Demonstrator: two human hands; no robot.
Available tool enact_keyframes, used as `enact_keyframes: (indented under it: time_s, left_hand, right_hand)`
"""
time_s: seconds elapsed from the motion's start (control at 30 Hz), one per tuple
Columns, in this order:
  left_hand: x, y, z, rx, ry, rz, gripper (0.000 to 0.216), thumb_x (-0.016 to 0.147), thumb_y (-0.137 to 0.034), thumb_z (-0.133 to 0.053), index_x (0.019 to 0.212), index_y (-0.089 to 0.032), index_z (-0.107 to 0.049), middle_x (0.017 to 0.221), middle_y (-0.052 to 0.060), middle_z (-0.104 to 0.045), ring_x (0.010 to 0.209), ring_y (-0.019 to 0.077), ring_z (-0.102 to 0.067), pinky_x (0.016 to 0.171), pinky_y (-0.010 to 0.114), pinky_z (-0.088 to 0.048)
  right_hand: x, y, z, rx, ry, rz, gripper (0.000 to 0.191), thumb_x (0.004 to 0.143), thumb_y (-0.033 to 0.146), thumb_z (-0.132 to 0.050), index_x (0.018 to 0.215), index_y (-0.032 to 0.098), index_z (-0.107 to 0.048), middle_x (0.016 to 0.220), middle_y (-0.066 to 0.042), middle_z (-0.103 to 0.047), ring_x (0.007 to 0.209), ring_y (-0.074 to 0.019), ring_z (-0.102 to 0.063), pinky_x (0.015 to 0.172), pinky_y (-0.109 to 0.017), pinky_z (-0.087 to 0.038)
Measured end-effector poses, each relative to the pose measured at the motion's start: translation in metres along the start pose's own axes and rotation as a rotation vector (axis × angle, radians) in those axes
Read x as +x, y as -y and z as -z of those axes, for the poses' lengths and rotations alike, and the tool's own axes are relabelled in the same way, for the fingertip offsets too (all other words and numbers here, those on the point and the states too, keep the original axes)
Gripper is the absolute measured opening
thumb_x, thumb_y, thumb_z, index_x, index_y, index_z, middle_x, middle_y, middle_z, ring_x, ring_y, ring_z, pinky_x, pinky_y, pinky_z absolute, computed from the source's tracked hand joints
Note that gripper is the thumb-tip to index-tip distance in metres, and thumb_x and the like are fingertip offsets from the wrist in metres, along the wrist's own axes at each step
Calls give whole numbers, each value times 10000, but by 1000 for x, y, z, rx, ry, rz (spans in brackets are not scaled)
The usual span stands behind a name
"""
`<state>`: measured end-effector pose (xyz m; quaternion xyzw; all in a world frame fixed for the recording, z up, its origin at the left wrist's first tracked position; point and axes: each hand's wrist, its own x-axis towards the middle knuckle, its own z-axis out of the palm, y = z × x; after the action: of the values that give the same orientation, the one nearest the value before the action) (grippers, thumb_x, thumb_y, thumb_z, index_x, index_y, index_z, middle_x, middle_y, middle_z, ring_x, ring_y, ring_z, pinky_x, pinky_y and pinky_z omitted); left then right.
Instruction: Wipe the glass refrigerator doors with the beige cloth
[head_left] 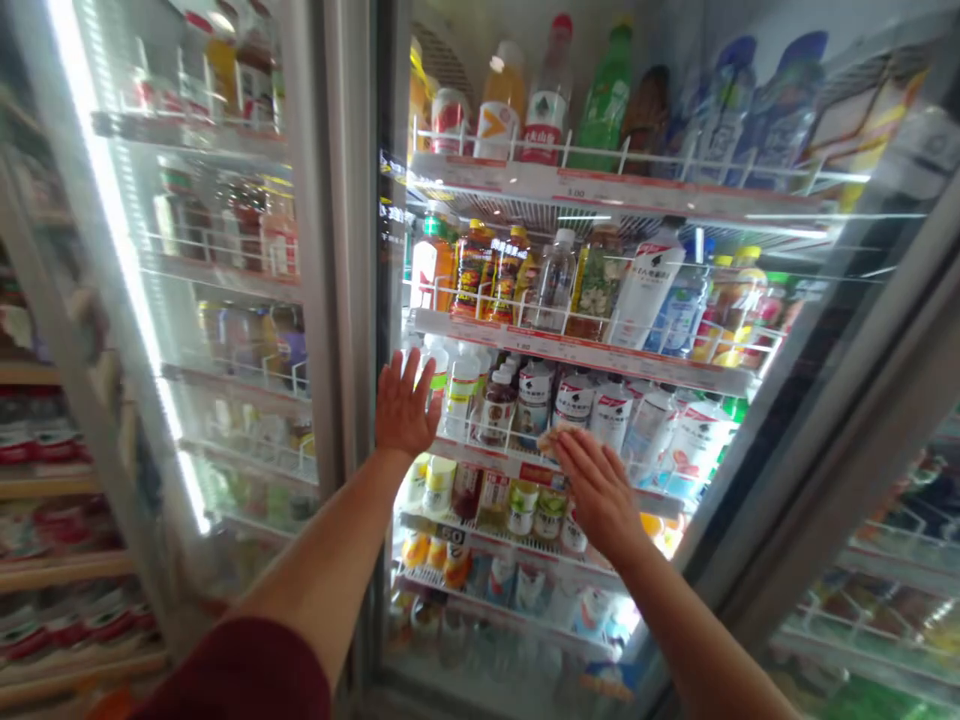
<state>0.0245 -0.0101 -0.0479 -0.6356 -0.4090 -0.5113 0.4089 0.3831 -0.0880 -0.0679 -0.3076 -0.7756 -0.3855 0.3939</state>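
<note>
My left hand (405, 405) is raised with its fingers spread, palm toward the left edge of the open fridge, just in front of white-capped bottles (461, 385) on the third shelf. It holds nothing. My right hand (600, 492) lies flat with its fingers stretched toward that shelf's red-and-white front rail (517, 465). Its fingertips rest on a small tan thing (553, 437) that I cannot make out. White bottles with red labels (574, 400) stand right behind it.
The fridge has several wire shelves of drinks, with tall bottles on the top shelf (600, 185). Its glass door (862, 400) is swung open to the right. Another glass-doored fridge (225, 280) stands shut on the left, beside store shelves (45, 480).
</note>
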Motion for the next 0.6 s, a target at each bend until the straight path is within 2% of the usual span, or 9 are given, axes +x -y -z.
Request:
enact_keyframes:
  time_s: [0.03, 0.13, 0.2, 0.27, 0.37, 0.43, 0.5, 0.6]
  left_hand:
    - [0, 0, -1, -6, 10, 15, 594, 1078, -382, -377, 1627, -154, -377, 1694, 140, -306, 1619, 277, -87, 1327, 511, -112]
    - [0, 2, -2, -20, 32, 46, 585, 1080, -412, -368, 1598, -146, -426, 1683, 142, -333, 1619, 282, -100, 1327, 513, -102]
    - [1, 1, -2, -9, 41, 56, 582, 1087, -424, -356, 1594, -148, -430, 1680, 142, -342, 1619, 278, -99, 1328, 508, -100]
    - [0, -3, -1, 4, 27, 43, 579, 1099, -410, -342, 1614, -150, -393, 1687, 145, -325, 1621, 268, -84, 1327, 498, -104]
    - [-9, -22, 3, -12, -19, 59, 592, 1114, -323, -321, 1677, -160, -237, 1724, 144, -221, 1623, 258, -52, 1325, 488, -113]
    - [-20, -41, 5, -43, -31, 112, 637, 1109, -281, -334, 1699, -161, -125, 1745, 144, -117, 1623, 280, -31, 1324, 504, -115]
    - [-33, -63, 4, -83, -11, 134, 681, 1100, -264, -365, 1704, -166, -67, 1751, 141, -58, 1621, 309, -25, 1321, 533, -116]
    - [-49, -93, 1, -156, 46, 63, 698, 1087, -241, -400, 1706, -198, -81, 1747, 115, -115, 1618, 324, -47, 1319, 570, -101]
  right_hand:
    - [-3, -4, 3, -8, -25, -22, 728, 1001, 41, -464, 1670, 241, -258, 1553, -69, -580, 1577, -164, -332, 1330, -379, -205]
    - [-2, -22, 9, -32, -255, -185, 697, 999, 119, -571, 1646, 227, -335, 1607, -126, -507, 1565, -250, -369, 1296, -462, -299]
    - [0, -25, 7, -25, -352, -240, 693, 993, 155, -608, 1636, 226, -361, 1626, -139, -478, 1557, -286, -382, 1269, -498, -348]
    - [-3, -16, 3, -1, -305, -215, 688, 1000, 140, -587, 1640, 228, -352, 1609, -137, -501, 1561, -280, -375, 1267, -493, -352]
    - [-11, 4, -2, 54, -60, -60, 713, 1002, 53, -502, 1660, 236, -293, 1550, -102, -578, 1557, -217, -382, 1295, -427, -306]
    - [-13, 6, 0, 62, -4, -17, 722, 999, 50, -511, 1660, 240, -292, 1540, -94, -590, 1541, -212, -409, 1300, -418, -301]
    - [-9, -4, 3, 32, -135, -109, 699, 993, 90, -564, 1641, 240, -348, 1568, -113, -556, 1528, -258, -434, 1277, -467, -353]
    - [-5, -18, 8, -38, -391, -296, 651, 986, 90, -565, 1607, 226, -422, 1621, -130, -483, 1530, -309, -427, 1231, -544, -420]
